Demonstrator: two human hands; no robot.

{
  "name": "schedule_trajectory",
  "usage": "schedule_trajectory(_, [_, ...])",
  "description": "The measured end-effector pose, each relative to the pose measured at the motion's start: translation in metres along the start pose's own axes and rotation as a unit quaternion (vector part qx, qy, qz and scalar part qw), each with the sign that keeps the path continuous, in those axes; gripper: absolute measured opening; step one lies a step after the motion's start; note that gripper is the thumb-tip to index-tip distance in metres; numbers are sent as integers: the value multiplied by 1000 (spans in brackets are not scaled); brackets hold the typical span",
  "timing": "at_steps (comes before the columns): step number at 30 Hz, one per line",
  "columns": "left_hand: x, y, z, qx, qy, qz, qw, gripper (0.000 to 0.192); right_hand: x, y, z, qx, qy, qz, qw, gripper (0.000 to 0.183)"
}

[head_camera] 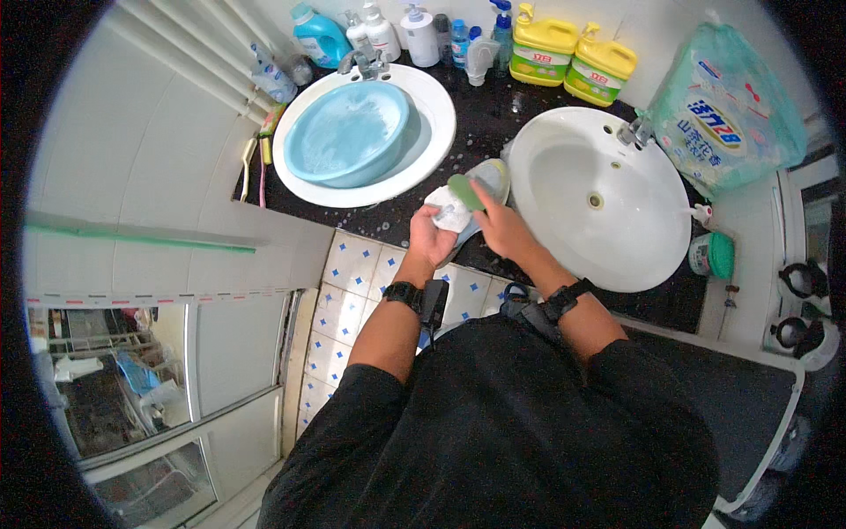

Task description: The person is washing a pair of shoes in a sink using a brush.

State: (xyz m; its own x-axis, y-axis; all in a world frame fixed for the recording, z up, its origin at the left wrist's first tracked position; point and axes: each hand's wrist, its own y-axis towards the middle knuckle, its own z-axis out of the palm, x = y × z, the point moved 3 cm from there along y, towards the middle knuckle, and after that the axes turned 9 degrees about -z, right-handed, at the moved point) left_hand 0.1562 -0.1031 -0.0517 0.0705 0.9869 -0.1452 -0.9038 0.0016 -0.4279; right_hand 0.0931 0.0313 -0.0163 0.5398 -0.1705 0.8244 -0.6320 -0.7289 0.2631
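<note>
Between the two washbasins, a light grey and yellow shoe (492,177) lies on the dark speckled counter. My left hand (433,237) grips a white foamy object (451,209), perhaps part of a shoe, at the counter's front edge. Its exact kind cannot be told. In my right hand (507,228) is a green scrubbing tool (466,192), probably a brush, touching or just over the white object. Its underside is hidden. A pale blue surface, perhaps another part of a shoe, shows below my hands, largely covered by them.
A light blue basin (347,132) with sudsy water sits in the left sink (439,119). The right sink (552,159) shows its drain. Yellow jugs (542,49) and pump bottles line the wall. Two toothbrush-like brushes lie at the far left; a green-lidded tub (717,254) stands right.
</note>
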Motion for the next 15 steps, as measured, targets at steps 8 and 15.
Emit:
schedule_trajectory(8, [-1, 0, -10, 39, -26, 1, 999, 50, 8, 13, 11, 71, -144, 9, 987, 45])
schedule_trajectory(15, [-2, 7, -11, 16, -48, 76, 996, 47, 21, 25, 7, 116, -186, -16, 976, 42])
